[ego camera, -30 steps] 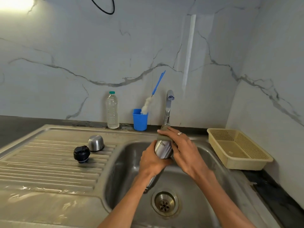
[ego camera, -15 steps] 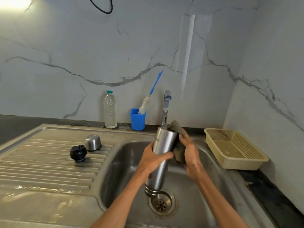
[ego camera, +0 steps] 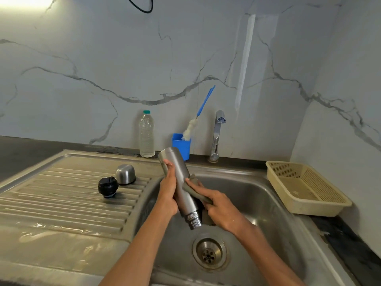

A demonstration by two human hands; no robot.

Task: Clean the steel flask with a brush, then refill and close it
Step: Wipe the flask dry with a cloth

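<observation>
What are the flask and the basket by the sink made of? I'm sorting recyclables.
The flask looks like brushed steel: grey, a dull sheen, threaded neck. The basket seems plastic: matte cream, moulded with perforated walls.

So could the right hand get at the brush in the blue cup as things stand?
Probably not yet: the right hand grips a cloth against the flask. The brush handle itself stands free above the cup, with only the tilted flask's base close in front.

Veined marble walls [ego camera: 185, 58]; dark countertop [ego camera: 24, 149]; bright corner glare [ego camera: 22, 1]
</observation>
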